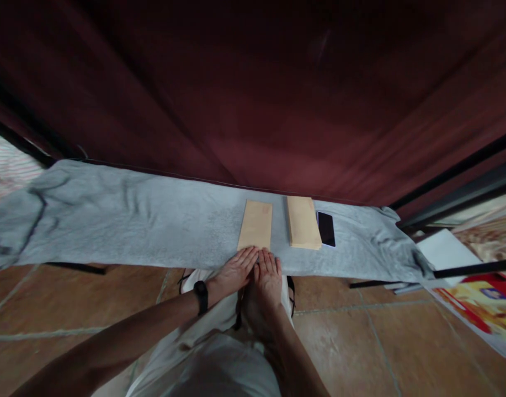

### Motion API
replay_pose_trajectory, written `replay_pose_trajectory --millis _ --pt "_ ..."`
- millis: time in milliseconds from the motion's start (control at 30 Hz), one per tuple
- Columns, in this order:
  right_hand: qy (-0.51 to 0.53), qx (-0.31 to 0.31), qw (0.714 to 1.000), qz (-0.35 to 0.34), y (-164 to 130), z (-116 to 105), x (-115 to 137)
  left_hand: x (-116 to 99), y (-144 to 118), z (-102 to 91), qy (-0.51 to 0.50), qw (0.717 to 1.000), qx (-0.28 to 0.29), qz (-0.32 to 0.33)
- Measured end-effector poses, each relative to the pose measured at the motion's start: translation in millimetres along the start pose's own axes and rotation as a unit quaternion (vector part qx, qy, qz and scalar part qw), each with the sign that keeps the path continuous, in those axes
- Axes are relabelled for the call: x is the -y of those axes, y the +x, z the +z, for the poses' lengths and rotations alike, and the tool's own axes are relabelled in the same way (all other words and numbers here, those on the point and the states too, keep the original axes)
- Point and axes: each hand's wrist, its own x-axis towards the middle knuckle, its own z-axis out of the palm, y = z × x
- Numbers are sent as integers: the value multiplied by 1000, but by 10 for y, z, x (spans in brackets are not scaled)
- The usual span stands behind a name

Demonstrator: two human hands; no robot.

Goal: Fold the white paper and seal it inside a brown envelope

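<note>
A single tan paper envelope (256, 223) lies flat on the grey cloth in front of me. My left hand (238, 269), with a black band on its wrist, rests flat with outstretched fingers on the envelope's near edge. Beside it my right hand (269, 275) lies flat too, its fingertips on the same edge. The two hands nearly touch at the fingertips, and they cover the near end of the envelope. To the right sits a stack of similar tan envelopes (303, 222), apart from both hands.
A phone (326, 229) with a dark screen lies right of the stack. The grey cloth (161, 220) covers a narrow surface beneath a dark red panel (244, 138). Black bars (463, 176) and a colourful printed box or bag (484, 309) stand at the right. Tiled floor (339, 336) shows below.
</note>
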Motion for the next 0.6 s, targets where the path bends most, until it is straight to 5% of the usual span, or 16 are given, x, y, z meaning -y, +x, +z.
replay_pose_trajectory --millis 600 --pt "-11 -22 999 -24 -54 13 -65 -24 76 20 89 995 -1 52"
